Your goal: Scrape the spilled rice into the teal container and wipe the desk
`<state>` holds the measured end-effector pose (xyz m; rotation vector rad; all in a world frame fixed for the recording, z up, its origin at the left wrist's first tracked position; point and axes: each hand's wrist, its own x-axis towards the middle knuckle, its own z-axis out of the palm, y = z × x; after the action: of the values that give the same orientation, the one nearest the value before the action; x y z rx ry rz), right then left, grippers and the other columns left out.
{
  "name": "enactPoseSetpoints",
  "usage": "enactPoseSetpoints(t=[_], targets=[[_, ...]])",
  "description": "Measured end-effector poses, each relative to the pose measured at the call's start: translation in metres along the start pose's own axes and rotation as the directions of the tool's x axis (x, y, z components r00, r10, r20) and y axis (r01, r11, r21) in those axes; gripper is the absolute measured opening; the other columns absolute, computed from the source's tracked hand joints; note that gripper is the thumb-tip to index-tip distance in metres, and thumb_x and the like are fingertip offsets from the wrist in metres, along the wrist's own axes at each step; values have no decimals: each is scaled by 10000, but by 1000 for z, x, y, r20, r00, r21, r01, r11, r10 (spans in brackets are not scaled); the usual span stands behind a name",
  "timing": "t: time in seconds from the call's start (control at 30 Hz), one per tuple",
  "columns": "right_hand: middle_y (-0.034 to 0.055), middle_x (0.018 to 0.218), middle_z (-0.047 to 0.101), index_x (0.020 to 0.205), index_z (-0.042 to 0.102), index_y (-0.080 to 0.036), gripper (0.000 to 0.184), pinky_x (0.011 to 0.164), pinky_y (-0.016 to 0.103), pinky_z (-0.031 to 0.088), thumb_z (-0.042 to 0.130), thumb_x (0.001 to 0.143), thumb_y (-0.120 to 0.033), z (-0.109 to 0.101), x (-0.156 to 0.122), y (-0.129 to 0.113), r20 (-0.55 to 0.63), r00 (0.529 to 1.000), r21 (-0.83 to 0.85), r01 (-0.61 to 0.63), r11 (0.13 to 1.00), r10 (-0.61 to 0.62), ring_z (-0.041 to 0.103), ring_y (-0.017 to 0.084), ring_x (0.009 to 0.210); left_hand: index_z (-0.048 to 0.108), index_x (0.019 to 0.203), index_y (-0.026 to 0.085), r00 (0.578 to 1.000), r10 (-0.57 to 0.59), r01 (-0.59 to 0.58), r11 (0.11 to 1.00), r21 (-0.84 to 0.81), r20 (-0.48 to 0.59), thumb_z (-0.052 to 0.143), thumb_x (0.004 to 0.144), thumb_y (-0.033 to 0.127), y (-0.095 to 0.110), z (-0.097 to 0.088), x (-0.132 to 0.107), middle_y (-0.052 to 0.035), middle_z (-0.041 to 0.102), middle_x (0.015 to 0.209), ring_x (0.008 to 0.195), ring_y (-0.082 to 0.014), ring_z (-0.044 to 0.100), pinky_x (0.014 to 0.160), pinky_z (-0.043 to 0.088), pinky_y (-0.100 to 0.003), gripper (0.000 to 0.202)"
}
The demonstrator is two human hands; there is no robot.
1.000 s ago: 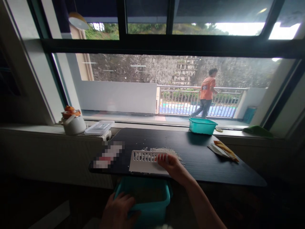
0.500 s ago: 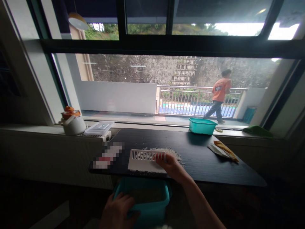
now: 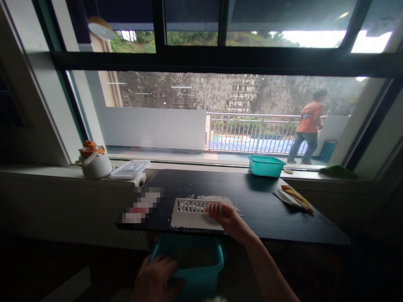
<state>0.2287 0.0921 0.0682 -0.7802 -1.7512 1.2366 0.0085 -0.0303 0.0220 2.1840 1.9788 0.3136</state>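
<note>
My right hand (image 3: 229, 220) is closed on a white slotted plastic panel (image 3: 193, 221), its fingers curled through or over the slots at the right end. The panel lies low over the front edge of the black table (image 3: 258, 209). Behind it and along its lower edge are scattered small white grains (image 3: 217, 198) that look like rice. Just under the table edge is a teal basin (image 3: 195, 272), and my left hand (image 3: 159, 274) grips its left near rim. The inside of the basin is too dark to make out.
A second teal basin (image 3: 267, 166) stands at the table's back edge. Yellow and white packets (image 3: 294, 198) lie at right, a blurred packet (image 3: 143, 206) at left. On the sill are a pot (image 3: 96, 165) and a clear lid (image 3: 130, 168). A person (image 3: 308, 126) is outside the window.
My right hand and the white panel have shifted slightly right and toward the table's near edge. My left hand stays on the basin. Outside, the person has walked to the right.
</note>
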Motion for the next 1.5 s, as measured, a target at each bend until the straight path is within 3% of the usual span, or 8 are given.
enactPoseSetpoints(t=[0.13, 0.37, 0.63, 0.77, 0.93, 1.07, 1.27, 1.5], targets=[[55, 887, 694, 963, 704, -187, 384, 769, 365, 523, 628, 830, -539, -4, -8, -3, 55, 997, 6, -45, 999, 45, 635, 225, 823, 668, 806, 240, 999, 0, 1, 1000, -21, 32, 591, 781, 252, 2, -2, 1, -6, 712, 924, 995, -261, 609, 921, 343, -464, 81], [51, 869, 681, 964, 691, -182, 356, 779, 366, 521, 637, 839, -511, -15, -12, 2, -58, 998, 39, -18, 999, 20, 627, 214, 818, 646, 745, 216, 1000, 15, -15, 1000, 10, -4, 596, 774, 219, 5, -1, 0, -8, 703, 868, 933, -244, 619, 894, 360, -455, 58], [42, 846, 679, 942, 699, -187, 351, 752, 353, 518, 638, 836, -516, -20, -24, 1, 0, 999, 48, -53, 997, 53, 622, 203, 788, 679, 831, 231, 997, 63, -63, 998, -9, 34, 605, 769, 238, 11, 1, 8, -15, 710, 936, 1013, -270, 597, 939, 328, -487, 98], [53, 872, 694, 945, 704, -180, 339, 787, 369, 520, 648, 837, -497, -25, -20, 2, -85, 996, 68, 2, 998, 4, 632, 208, 815, 658, 768, 214, 996, 82, -83, 996, 19, 16, 619, 759, 226, 21, 0, 12, -12, 705, 879, 951, -253, 604, 901, 342, -460, 42], [57, 891, 710, 951, 711, -182, 344, 790, 372, 524, 659, 827, -499, -40, -21, 7, -53, 998, 76, -23, 997, 28, 643, 202, 815, 640, 723, 204, 995, 87, -87, 996, 9, -39, 650, 739, 187, 37, 4, 17, 2, 699, 839, 916, -227, 608, 850, 358, -406, 25], [56, 850, 718, 899, 730, -182, 438, 776, 372, 528, 721, 719, -582, -68, -21, 12, -189, 982, 59, -16, 998, 27, 642, 201, 782, 635, 712, 205, 992, 113, -114, 993, -11, -55, 662, 739, 198, 45, 8, 19, 7, 692, 822, 905, -225, 607, 862, 354, -416, 39], [55, 771, 716, 784, 724, -164, 545, 815, 396, 524, 823, 506, -623, -110, -11, 22, -443, 896, 96, 2, 995, 41, 649, 212, 743, 643, 731, 220, 988, 151, -152, 987, -50, -26, 635, 755, 225, 44, 9, 18, 12, 692, 826, 914, -227, 608, 929, 345, -453, 26], [45, 742, 708, 804, 720, -166, 503, 781, 410, 535, 794, 583, -612, -96, -6, 30, -387, 921, 93, -5, 996, 41, 644, 207, 722, 637, 719, 228, 987, 158, -158, 985, -75, -8, 623, 766, 263, 45, 7, 18, 5, 699, 833, 924, -241, 616, 958, 349, -487, 61]])
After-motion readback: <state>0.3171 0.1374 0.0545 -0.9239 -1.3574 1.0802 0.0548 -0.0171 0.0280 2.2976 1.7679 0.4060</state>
